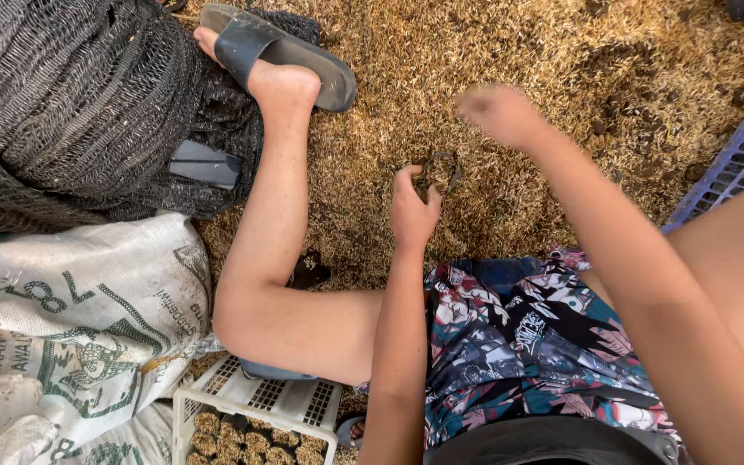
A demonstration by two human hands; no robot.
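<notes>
Left hand (412, 209): arm reaching down between the knees, fingers pinched on a small dark ring (443, 170) held just above the husk-strewn floor (510, 60); right hand (499, 112): raised and blurred, loosely curled, whether it grips anything cannot be told, hanging near the ring, up and to its right. White crate (256, 399) below the left knee holding rows of small round brown plugs (247, 441); printed white sacks (71, 319) at left, black netting (79, 103) above them, sandalled foot (277, 56) on the husks, blue crate (738, 159) at the right edge.
</notes>
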